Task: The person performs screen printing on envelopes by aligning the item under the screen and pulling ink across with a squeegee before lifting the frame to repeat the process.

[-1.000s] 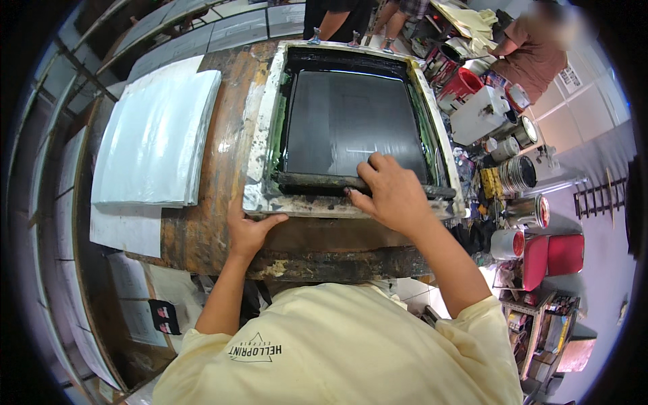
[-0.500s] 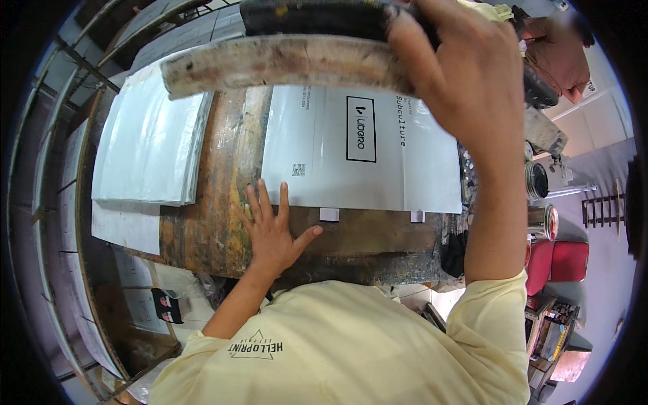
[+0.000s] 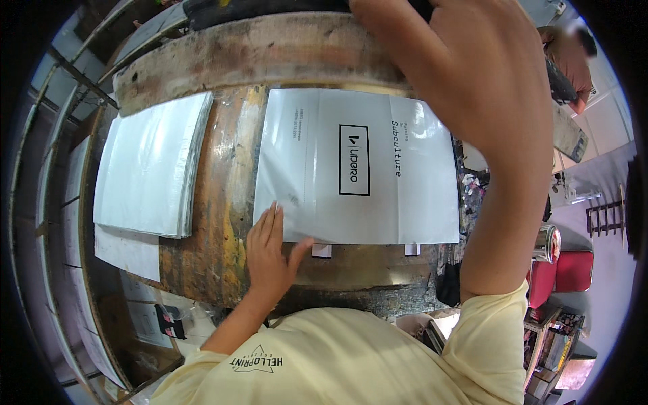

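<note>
White plastic makes up the printed bag [image 3: 358,166] in front of me, lying flat on the worn wooden table [image 3: 226,202], its near edge just in from the table's near edge and running parallel to it. Black print faces up on it, with a rectangular logo [image 3: 354,152] near the middle, and the film looks rumpled by its near left corner. My left hand [image 3: 270,260] is at that corner, fingers close together with their tips on the plastic and thumb spread away from them along the bag's near edge; whether I am pinching the edge, I cannot tell. Two small white tabs [image 3: 322,250] show from under that same edge. My right hand [image 3: 466,84] is up over the table's far right part, thumb stretched out, against the stained wooden rail [image 3: 263,61] of a raised frame; its other fingers are mostly hidden or cut off by the view, so I cannot tell how they grip. Toward the table's left edge lies a stack of white plastic bags [image 3: 152,165], with a white sheet [image 3: 128,253] sticking out under it at the near left corner. Black cloth [image 3: 448,283] sits at the table's near right corner.
</note>
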`<state>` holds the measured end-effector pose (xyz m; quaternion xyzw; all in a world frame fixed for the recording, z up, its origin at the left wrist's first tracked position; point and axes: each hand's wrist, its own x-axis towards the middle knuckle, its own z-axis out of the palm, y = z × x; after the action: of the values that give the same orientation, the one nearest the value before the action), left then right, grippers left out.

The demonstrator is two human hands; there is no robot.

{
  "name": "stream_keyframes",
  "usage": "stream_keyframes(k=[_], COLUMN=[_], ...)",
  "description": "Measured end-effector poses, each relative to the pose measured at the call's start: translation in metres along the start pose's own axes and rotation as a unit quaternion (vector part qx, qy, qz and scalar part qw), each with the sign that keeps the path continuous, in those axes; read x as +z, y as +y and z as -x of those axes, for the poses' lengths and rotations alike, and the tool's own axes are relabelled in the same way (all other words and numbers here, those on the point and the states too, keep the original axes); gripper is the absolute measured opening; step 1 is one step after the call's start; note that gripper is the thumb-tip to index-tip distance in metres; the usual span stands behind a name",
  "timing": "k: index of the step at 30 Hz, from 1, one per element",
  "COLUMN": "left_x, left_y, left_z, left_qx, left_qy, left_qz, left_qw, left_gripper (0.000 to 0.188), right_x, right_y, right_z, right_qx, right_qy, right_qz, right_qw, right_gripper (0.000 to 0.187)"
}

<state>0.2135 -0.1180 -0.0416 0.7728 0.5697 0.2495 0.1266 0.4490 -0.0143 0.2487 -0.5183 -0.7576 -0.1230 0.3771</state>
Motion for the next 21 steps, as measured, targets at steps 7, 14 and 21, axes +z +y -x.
stream_keyframes(k=[7, 14, 21], left_x=[-0.024, -0.07, -0.163], left_y=[0.022, -0.093, -0.32], left_z=[-0.047, -0.051, -0.115], left_qx=[-0.052, -0.224, -0.187], left_qy=[0.188, 0.205, 0.136], left_qz=[0.203, 0.308, 0.222], left_qw=[0.96, 0.901, 0.947], left_gripper=[0.033, 0.046, 0.066], right_x=[-0.015, 0.006, 0.007], right_y=[-0.013, 0.009, 0.011], right_z=[-0.016, 0.004, 0.013], right_qx=[0.104, -0.027, -0.015], right_qy=[-0.121, -0.02, -0.04], right_qz=[0.033, 0.108, 0.145], right_qw=[0.987, 0.994, 0.989], right_gripper=[0.046, 0.045, 0.047])
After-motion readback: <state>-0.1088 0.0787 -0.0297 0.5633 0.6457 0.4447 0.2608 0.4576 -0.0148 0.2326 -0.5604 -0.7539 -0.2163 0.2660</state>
